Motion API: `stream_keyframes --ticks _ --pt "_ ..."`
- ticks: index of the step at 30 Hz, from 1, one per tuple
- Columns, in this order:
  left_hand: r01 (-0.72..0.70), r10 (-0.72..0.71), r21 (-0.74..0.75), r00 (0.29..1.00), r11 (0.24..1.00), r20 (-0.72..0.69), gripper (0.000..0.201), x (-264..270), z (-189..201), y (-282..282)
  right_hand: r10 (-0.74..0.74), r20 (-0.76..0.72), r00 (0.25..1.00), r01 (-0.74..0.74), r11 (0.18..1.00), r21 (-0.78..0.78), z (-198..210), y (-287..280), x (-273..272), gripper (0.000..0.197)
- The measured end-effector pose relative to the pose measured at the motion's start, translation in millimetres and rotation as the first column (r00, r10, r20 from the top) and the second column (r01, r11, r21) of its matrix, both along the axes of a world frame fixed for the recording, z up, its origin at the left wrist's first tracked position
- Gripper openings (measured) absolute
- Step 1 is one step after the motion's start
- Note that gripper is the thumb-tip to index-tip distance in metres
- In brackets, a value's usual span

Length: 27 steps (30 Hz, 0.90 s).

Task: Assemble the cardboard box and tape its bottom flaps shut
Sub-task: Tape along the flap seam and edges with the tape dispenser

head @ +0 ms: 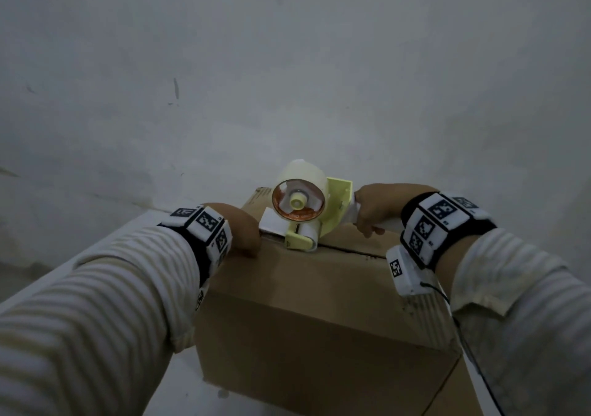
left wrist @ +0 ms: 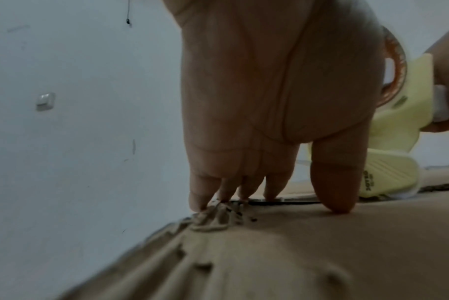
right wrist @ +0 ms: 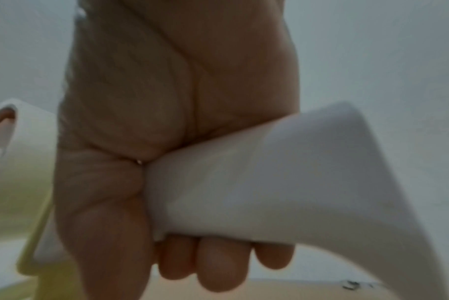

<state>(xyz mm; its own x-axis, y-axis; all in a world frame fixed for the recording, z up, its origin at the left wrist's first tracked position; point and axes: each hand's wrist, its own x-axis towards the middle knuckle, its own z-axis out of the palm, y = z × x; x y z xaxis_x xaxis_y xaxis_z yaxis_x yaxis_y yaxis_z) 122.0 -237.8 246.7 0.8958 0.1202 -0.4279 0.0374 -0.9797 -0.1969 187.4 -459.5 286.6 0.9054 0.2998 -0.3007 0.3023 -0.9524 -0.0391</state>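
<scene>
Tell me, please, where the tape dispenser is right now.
In the head view, the tape dispenser sits on the box's top seam, between the left hand and right hand.

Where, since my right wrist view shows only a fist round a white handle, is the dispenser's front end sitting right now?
Observer: In the head view the tape dispenser has its roller end resting on the seam between the upward-facing flaps of the cardboard box, near the seam's left end.
Operator: Is the other hand helping?
Observer: Yes. The left hand presses down on the box just left of the dispenser, and its fingertips sit at the seam's left end.
Operator: Any tape on the seam toward my hand?
Observer: None that I can see. Between the dispenser and the right hand the seam shows as a bare dark gap.
</scene>
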Motion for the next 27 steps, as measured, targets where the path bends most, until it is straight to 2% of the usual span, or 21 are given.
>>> stream_keyframes --ticks 3,6,10,13,15,23,27 --pt "0.048 -0.045 0.045 0.998 0.998 -0.05 0.063 1.2 -2.4 1.3 -0.016 0.001 1.0 0.016 1.0 0.018 -4.7 -2.1 -1.5 0.014" --pt "0.039 -0.035 0.048 0.995 0.998 -0.093 0.069 2.6 -1.8 -4.0 -0.01 -0.027 1.0 0.011 1.0 0.028 -5.6 -7.7 -5.9 0.01" --pt "-0.009 0.015 0.064 0.995 0.998 -0.096 0.069 3.6 0.6 -7.7 0.03 -0.047 0.998 -0.025 0.996 0.09 -4.7 -21.1 -12.6 0.02" --pt "-0.052 0.059 0.067 0.993 0.996 -0.105 0.068 4.1 3.0 -5.5 0.072 -0.06 0.996 -0.062 0.987 0.151 -1.8 -33.9 -16.1 0.009" --pt "-0.074 0.08 0.064 0.991 0.995 -0.103 0.067 3.0 3.8 -6.0 0.093 -0.04 0.995 -0.085 0.981 0.175 -1.2 -44.9 -15.3 0.017" --pt "-0.166 0.174 0.089 0.981 0.982 -0.088 0.063 4.8 -0.3 -27.0 0.076 -0.087 0.993 -0.06 0.984 0.168 -2.7 -130.8 -9.2 0.024" --pt "-0.249 0.254 0.081 0.965 0.965 -0.061 0.064 4.0 -1.6 -34.4 0.083 -0.119 0.989 -0.06 0.981 0.183 -8.1 -154.1 -13.0 0.019"
